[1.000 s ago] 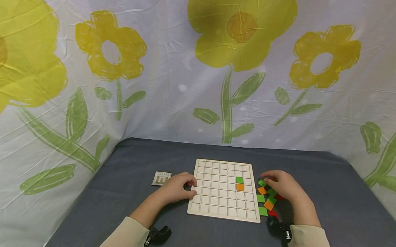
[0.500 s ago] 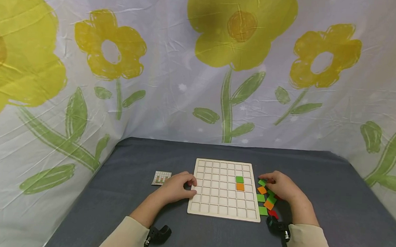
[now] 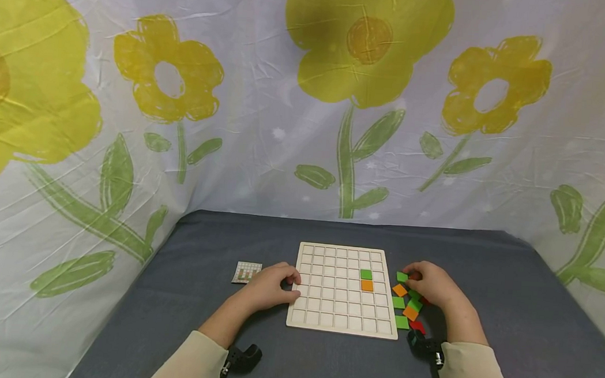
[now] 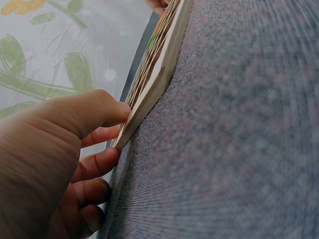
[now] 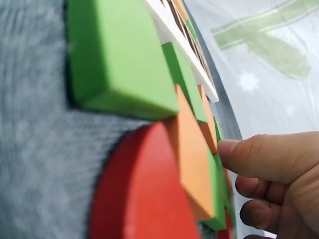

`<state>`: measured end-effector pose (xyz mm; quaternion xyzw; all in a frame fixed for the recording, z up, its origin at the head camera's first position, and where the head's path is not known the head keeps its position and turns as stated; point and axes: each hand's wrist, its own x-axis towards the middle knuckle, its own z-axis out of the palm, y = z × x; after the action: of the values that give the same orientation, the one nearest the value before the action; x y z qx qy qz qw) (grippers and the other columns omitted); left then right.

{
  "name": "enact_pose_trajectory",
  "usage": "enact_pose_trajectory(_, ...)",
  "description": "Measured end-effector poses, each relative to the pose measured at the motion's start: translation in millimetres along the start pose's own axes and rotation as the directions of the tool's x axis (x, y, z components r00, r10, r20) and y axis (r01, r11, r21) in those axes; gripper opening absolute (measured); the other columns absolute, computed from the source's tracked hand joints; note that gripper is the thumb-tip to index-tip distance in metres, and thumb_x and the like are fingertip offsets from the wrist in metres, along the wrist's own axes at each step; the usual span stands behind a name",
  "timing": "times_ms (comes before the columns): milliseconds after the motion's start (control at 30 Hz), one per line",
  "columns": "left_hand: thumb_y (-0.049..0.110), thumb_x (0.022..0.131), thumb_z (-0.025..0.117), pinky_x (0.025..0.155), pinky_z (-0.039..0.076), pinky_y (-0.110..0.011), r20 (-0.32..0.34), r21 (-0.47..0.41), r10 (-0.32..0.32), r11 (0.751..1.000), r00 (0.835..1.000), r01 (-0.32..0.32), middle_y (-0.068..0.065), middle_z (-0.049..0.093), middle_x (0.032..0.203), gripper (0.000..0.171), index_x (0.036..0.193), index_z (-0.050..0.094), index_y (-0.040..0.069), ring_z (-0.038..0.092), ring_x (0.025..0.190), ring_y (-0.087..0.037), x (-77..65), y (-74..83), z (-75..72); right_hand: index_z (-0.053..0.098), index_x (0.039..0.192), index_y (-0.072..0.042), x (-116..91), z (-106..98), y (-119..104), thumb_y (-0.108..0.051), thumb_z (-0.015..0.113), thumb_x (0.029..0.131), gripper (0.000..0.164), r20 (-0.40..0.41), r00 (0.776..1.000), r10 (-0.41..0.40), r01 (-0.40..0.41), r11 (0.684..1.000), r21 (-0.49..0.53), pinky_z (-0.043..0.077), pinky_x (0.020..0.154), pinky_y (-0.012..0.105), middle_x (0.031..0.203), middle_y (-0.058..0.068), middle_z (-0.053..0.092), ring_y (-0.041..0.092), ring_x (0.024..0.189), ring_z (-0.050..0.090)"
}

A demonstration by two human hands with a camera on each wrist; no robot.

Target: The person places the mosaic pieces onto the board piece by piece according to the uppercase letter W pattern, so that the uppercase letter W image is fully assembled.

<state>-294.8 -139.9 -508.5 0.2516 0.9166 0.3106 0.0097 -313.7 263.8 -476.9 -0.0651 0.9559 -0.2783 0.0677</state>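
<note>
A pale wooden grid board (image 3: 333, 298) lies in the middle of the table, with a green tile (image 3: 366, 274) and an orange tile (image 3: 366, 285) in its squares. My left hand (image 3: 274, 287) holds the board's left edge, thumb and fingers bent against it; the left wrist view shows the thumb (image 4: 107, 110) on the rim. Right of the board, my right hand (image 3: 434, 282) has its fingertips at a loose green tile (image 3: 402, 276) at the far end of a pile, seemingly pinching it. The contact is partly hidden in both views.
Several loose green, orange and red tiles lie right of the board, among them an orange tile (image 3: 400, 290), a green tile (image 3: 402, 322) and a red tile (image 3: 417, 326). A small pattern card (image 3: 245, 271) lies left of the board. A flowered cloth (image 3: 253, 151) hangs behind the table.
My right index finger reaches out over the far green tile, then draws back; the tile has shifted slightly away and to the right and turned. The left hand and board stay put.
</note>
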Motion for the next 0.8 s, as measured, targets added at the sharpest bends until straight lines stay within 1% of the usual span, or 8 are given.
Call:
enact_pose_trajectory(167, 0.028, 0.091, 0.077, 0.074, 0.042, -0.036, -0.001, 0.001, 0.000, 1.000, 1.000, 0.000, 0.006, 0.052, 0.093, 0.015, 0.100, 0.066, 0.022, 0.050, 0.082, -0.013, 0.0, -0.9, 0.4, 0.068, 0.121, 0.004, -0.8, -5.6, -4.9, -0.015, 0.072, 0.096, 0.031, -0.001, 1.000, -0.009, 0.008, 1.000, -0.011, 0.048, 0.071, 0.041, 0.099, 0.011, 0.061, 0.025, 0.082, 0.054)
enact_pose_trajectory(433, 0.028, 0.091, 0.077, 0.074, 0.041, -0.036, -0.003, -0.002, -0.001, 1.000, 1.000, 0.001, 0.005, 0.052, 0.092, 0.015, 0.100, 0.066, 0.022, 0.049, 0.080, -0.013, 0.6, -2.4, 0.9, 0.068, 0.119, 0.002, -6.1, -15.0, -19.1, -0.019, 0.075, 0.096, 0.032, -0.027, 0.998, -0.049, 0.049, 0.999, 0.002, 0.042, 0.065, 0.040, 0.090, 0.009, 0.054, 0.024, 0.075, 0.049)
enact_pose_trajectory(567, 0.029, 0.091, 0.077, 0.074, 0.041, -0.036, -0.002, 0.003, -0.003, 1.000, 1.000, 0.003, 0.006, 0.052, 0.092, 0.016, 0.100, 0.066, 0.022, 0.049, 0.080, -0.012, 0.8, -2.5, 0.9, 0.068, 0.117, 0.000, -9.9, -19.1, -26.5, -0.023, 0.076, 0.095, 0.033, -0.031, 0.997, -0.064, 0.064, 0.998, 0.003, 0.041, 0.065, 0.040, 0.090, 0.008, 0.053, 0.023, 0.074, 0.048)
enact_pose_trajectory(800, 0.029, 0.091, 0.077, 0.074, 0.042, -0.034, -0.002, 0.006, -0.001, 1.000, 1.000, 0.001, 0.006, 0.052, 0.092, 0.015, 0.100, 0.066, 0.024, 0.049, 0.080, -0.012, 0.3, -2.6, 1.4, 0.069, 0.112, -0.003, -17.7, -24.5, -41.6, -0.027, 0.079, 0.092, 0.033, -0.030, 0.995, -0.093, 0.094, 0.996, 0.013, 0.041, 0.068, 0.040, 0.094, 0.008, 0.054, 0.023, 0.079, 0.048)
